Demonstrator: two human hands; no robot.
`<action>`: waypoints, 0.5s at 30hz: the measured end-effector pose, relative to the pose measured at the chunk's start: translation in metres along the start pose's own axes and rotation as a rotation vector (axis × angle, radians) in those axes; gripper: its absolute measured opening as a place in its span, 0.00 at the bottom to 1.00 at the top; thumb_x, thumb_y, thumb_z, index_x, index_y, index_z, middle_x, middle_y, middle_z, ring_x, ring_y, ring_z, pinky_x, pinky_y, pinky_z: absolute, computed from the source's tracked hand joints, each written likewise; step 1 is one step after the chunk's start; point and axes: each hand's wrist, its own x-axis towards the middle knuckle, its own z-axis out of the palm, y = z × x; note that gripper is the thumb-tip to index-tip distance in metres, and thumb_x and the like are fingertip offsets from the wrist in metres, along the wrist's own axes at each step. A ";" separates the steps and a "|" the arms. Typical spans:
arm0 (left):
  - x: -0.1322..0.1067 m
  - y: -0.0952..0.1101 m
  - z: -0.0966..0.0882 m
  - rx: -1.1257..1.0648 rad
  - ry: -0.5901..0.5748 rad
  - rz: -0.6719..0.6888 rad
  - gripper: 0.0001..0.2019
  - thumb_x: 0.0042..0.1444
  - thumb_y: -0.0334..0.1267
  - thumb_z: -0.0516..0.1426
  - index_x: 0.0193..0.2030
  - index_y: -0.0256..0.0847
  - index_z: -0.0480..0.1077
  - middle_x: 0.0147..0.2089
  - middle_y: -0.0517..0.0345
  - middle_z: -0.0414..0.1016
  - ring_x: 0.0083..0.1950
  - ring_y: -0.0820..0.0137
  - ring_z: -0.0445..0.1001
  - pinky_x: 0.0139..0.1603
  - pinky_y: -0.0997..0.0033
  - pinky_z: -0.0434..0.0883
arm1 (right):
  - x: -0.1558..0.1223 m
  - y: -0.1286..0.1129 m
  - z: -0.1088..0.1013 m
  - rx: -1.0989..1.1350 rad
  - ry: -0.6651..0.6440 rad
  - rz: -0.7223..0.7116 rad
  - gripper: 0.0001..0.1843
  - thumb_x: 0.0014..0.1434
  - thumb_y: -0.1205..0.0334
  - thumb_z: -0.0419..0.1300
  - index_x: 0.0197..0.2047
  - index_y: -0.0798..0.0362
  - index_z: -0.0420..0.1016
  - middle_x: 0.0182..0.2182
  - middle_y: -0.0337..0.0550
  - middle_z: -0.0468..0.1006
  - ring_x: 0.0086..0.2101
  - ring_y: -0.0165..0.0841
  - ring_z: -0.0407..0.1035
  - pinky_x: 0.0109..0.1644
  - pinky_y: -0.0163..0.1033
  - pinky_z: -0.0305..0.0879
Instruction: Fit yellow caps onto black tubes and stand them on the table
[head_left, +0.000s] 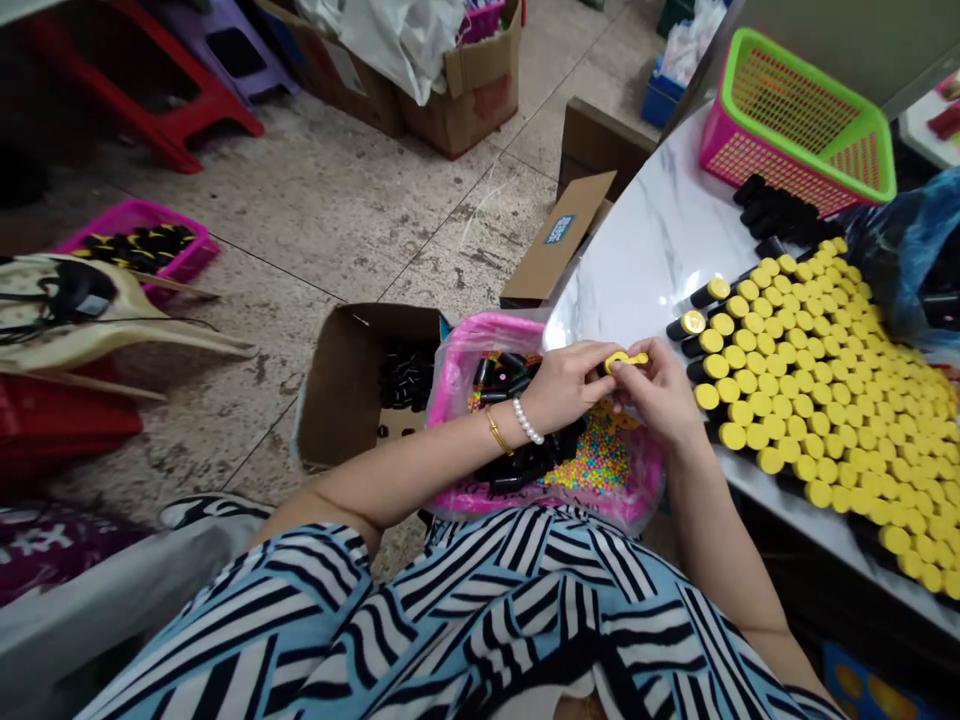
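Observation:
My left hand (566, 385) and my right hand (664, 390) meet above a pink bag-lined basket (457, 380) on my lap, both pinched on one small yellow cap (624, 359). The left wrist wears a pearl bracelet and a gold bangle. The basket holds black tubes (525, 460) and colourful small beads (596, 460). To the right, on a marble table (645, 250), stand many black tubes with yellow caps (832, 370), packed in rows.
A pink and green basket (799, 120) and loose black tubes (776, 210) sit at the table's far end. An open cardboard box (352, 380) with black tubes is on the floor, left of the basket. Further left, a pink tray (139, 240), stools and boxes.

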 end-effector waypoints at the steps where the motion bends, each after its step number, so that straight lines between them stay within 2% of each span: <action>1: 0.000 0.000 0.001 0.022 0.002 0.014 0.14 0.61 0.33 0.62 0.53 0.41 0.77 0.45 0.53 0.81 0.38 0.73 0.76 0.43 0.71 0.74 | -0.001 0.000 0.002 -0.026 -0.004 -0.005 0.20 0.56 0.55 0.72 0.41 0.47 0.63 0.22 0.26 0.73 0.17 0.25 0.66 0.19 0.29 0.64; 5: 0.000 0.000 0.001 0.028 -0.001 -0.008 0.13 0.60 0.34 0.63 0.52 0.40 0.78 0.42 0.54 0.81 0.35 0.74 0.76 0.40 0.73 0.73 | -0.007 0.003 0.007 -0.007 0.071 -0.057 0.18 0.57 0.53 0.70 0.42 0.48 0.67 0.27 0.29 0.75 0.20 0.25 0.69 0.23 0.31 0.68; 8: -0.001 -0.003 0.001 -0.028 0.009 -0.038 0.16 0.59 0.37 0.65 0.53 0.39 0.78 0.43 0.54 0.82 0.32 0.75 0.75 0.38 0.74 0.72 | -0.009 0.006 0.005 0.160 0.146 -0.077 0.15 0.60 0.49 0.66 0.42 0.51 0.75 0.27 0.33 0.73 0.23 0.24 0.68 0.25 0.31 0.69; 11: -0.002 -0.005 0.001 -0.022 0.007 -0.020 0.18 0.59 0.38 0.65 0.56 0.38 0.77 0.44 0.53 0.83 0.33 0.74 0.76 0.39 0.73 0.73 | -0.006 0.003 -0.001 0.291 0.163 -0.049 0.16 0.57 0.51 0.68 0.40 0.55 0.78 0.25 0.33 0.70 0.22 0.23 0.64 0.21 0.29 0.60; 15: -0.005 -0.003 0.001 0.058 0.002 0.056 0.17 0.63 0.39 0.62 0.57 0.37 0.75 0.48 0.48 0.82 0.43 0.68 0.80 0.48 0.66 0.75 | 0.001 -0.008 -0.005 0.227 0.043 0.094 0.19 0.52 0.54 0.73 0.43 0.53 0.75 0.19 0.27 0.65 0.17 0.21 0.54 0.16 0.27 0.47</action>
